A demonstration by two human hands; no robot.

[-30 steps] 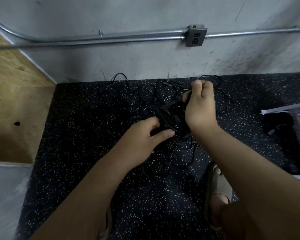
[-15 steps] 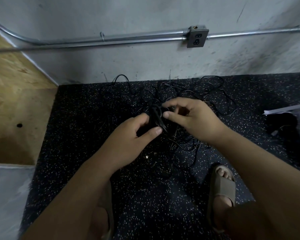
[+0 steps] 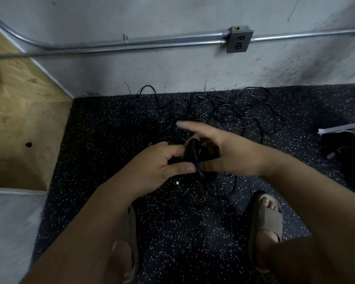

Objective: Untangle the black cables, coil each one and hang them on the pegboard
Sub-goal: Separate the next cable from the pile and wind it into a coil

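A tangle of thin black cables (image 3: 230, 113) lies spread on the dark speckled floor mat (image 3: 103, 140) near the wall. Just above it I hold a small black cable coil (image 3: 192, 152). My left hand (image 3: 162, 165) pinches the coil between thumb and fingers from the left. My right hand (image 3: 225, 152) meets the coil from the right, thumb under it, a finger hooked over its top and the index finger stretched out to the left. A loose strand hangs from the coil. No pegboard is in view.
A grey wall with metal conduit (image 3: 131, 43) and an outlet box (image 3: 239, 38) stands behind the mat. A plywood surface (image 3: 19, 111) lies to the left. Dark items and a pale sheet (image 3: 340, 138) sit at the right edge. My sandalled feet (image 3: 266, 222) stand below.
My right hand came down from above the coil to its right side, and its index finger has stretched out. Both hands and the coil moved slightly toward me.
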